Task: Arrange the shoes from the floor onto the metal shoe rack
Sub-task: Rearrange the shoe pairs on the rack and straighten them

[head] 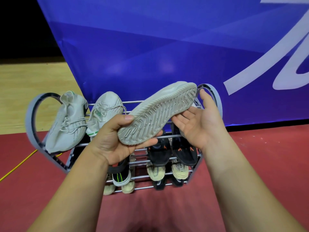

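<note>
A white shoe (158,113) is held sole-up above the metal shoe rack (31,114). My left hand (115,139) grips its heel end, thumb on the sole and fingers curled underneath. My right hand (199,121) is open with the palm up, its fingers touching the shoe's side near the toe end. Two pale knit sneakers (68,128) (105,111) lie on the rack's top tier at the left. A pair of black shoes (173,151) sits on a middle tier at the right. Lower tiers hold beige shoes (167,171) and a black-and-white shoe (122,176).
A blue banner (167,47) stands right behind the rack. The floor is red mat (250,156) near me and wood (25,89) at the far left. A yellow cable (18,164) runs across the mat at the left.
</note>
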Tool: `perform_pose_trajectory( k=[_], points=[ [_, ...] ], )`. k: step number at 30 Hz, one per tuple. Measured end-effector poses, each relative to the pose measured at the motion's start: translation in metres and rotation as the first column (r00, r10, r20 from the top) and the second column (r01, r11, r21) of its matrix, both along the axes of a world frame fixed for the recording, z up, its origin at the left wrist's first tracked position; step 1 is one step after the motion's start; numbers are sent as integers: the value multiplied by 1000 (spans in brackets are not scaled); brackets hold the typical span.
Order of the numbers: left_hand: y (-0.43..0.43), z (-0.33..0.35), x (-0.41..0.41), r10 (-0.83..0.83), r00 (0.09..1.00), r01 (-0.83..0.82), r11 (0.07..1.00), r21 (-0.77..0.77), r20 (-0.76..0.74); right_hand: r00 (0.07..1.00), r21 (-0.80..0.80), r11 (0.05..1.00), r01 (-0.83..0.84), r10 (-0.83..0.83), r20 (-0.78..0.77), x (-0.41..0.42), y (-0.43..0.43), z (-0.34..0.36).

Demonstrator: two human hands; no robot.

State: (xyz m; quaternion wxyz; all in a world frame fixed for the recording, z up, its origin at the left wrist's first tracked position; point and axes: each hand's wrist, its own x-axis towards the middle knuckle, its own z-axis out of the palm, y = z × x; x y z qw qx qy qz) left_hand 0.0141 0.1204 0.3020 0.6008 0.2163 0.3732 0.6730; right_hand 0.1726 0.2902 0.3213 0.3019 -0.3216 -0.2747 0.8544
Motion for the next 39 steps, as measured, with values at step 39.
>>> perform_pose_trajectory(
  k=[39],
  points=[
    [29,-1,-14,642,763,-645,750,-146,-71,968,131,959,-251,248,42,13,-7,-5]
  ],
)
